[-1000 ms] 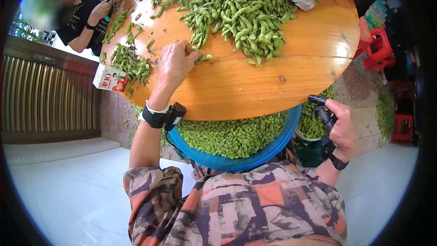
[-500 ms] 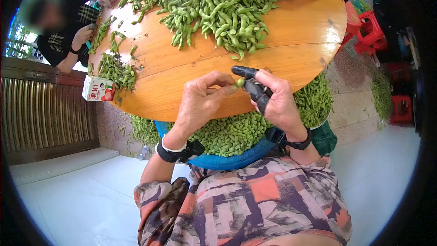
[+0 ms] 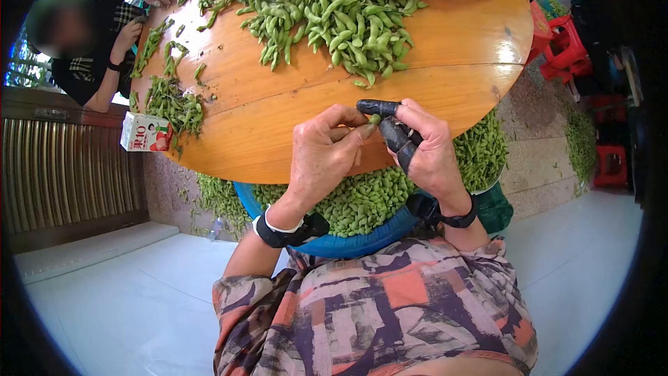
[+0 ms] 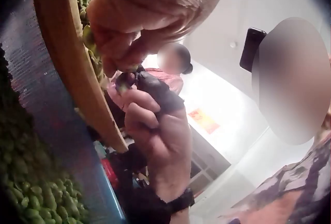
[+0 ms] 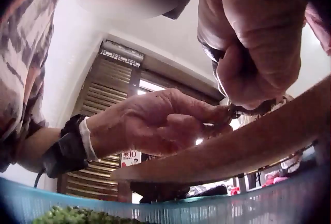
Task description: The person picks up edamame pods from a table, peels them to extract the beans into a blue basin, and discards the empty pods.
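Observation:
A green pod shows between the two hands, over the table's near edge in the head view. My left hand pinches it between thumb and fingertips. My right hand, with black coverings on its thumb and some fingers, grips the pod's other side. Below both hands is a blue basin holding shelled green beans. In the left wrist view the right hand meets the left at the fingertips; the pod is mostly hidden there. The right wrist view shows the left hand touching the right.
A large heap of pods covers the far part of the wooden table. Scraps and a white carton lie at the left edge. Another person sits at far left. Red stools stand at right.
The left hand has come from the tabletop near the heap to the table's near edge with a pod. The right hand has moved left to meet it, and both now hold the pod.

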A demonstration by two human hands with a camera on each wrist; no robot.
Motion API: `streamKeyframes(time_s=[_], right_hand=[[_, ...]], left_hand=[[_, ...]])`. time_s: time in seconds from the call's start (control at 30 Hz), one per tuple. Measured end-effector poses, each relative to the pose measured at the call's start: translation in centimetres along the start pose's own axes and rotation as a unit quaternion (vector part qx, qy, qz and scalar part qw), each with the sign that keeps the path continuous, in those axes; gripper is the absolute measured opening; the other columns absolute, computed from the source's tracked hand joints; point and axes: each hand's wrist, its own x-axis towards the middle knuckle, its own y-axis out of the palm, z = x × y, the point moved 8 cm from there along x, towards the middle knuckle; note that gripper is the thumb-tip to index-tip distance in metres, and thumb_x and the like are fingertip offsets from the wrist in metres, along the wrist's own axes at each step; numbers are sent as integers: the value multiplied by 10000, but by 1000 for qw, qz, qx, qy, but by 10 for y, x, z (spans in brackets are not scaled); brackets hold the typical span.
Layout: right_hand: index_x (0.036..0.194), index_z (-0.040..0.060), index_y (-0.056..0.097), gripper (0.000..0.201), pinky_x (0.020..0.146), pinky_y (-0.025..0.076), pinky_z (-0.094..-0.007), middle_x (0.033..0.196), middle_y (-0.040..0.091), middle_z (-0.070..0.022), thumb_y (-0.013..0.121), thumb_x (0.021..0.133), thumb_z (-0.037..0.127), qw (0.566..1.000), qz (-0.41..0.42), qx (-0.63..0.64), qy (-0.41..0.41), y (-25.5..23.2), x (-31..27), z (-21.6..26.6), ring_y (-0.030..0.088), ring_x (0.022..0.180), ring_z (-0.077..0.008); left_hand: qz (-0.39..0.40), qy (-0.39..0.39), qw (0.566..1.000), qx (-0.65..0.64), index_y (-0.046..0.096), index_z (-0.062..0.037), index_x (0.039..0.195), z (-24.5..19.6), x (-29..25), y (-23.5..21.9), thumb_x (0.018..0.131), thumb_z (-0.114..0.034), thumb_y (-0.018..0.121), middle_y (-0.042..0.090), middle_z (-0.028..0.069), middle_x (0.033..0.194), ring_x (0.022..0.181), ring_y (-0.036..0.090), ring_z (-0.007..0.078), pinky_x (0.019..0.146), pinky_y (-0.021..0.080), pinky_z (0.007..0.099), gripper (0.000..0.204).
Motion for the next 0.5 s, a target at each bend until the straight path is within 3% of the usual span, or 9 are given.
streamKeyframes(time_s=[0.3,0.33,0.37,0.4,0.43,0.47,0.5], right_hand=[[1122,-25,618,388,656,385,-276,819,446,-92,521,749,-68,989,7,-134,-62,-2,-3,11,484,749,-190],[1113,-31,615,337,616,377,-265,778,446,-67,514,793,-51,999,15,-45,-26,-2,-3,5,476,697,-161],[1105,-36,612,288,577,369,-254,737,446,-43,507,837,-33,999,24,45,10,-2,-2,-2,469,645,-133],[1105,-36,612,288,577,369,-254,737,446,-43,507,837,-33,999,23,45,10,-5,-2,-4,469,645,-133],[1110,-33,611,256,533,348,-234,696,439,-10,490,887,-2,967,73,232,72,0,-3,-13,440,591,-97],[1116,-30,609,233,489,327,-215,656,431,24,474,936,30,895,119,408,131,10,-6,-17,412,537,-62],[1114,-26,601,235,430,261,-179,613,416,66,428,994,79,907,96,393,119,10,-4,-15,349,470,-13]], left_hand=[[6,-7,1000,-27,637,11,915,7,0,0,875,-40,691,614,23,668,505,541,63,416,351,199,85],[7,-7,1000,-27,637,11,915,5,0,-1,875,-40,691,614,23,668,505,541,63,416,351,199,85],[45,-46,989,-136,637,6,905,8,-1,4,882,-37,681,616,25,660,516,542,63,427,364,202,66],[83,-85,963,-243,636,2,894,10,-3,10,889,-33,671,618,27,653,526,544,63,437,378,205,49],[83,-85,963,-243,636,2,894,10,-3,8,889,-33,671,618,27,653,526,544,63,437,378,205,49],[123,-103,936,-313,634,-4,911,9,-5,14,891,-39,675,620,29,684,535,553,68,439,375,198,58],[162,-121,902,-380,631,-10,928,8,-7,20,892,-45,679,621,31,716,544,563,74,441,373,192,69]])
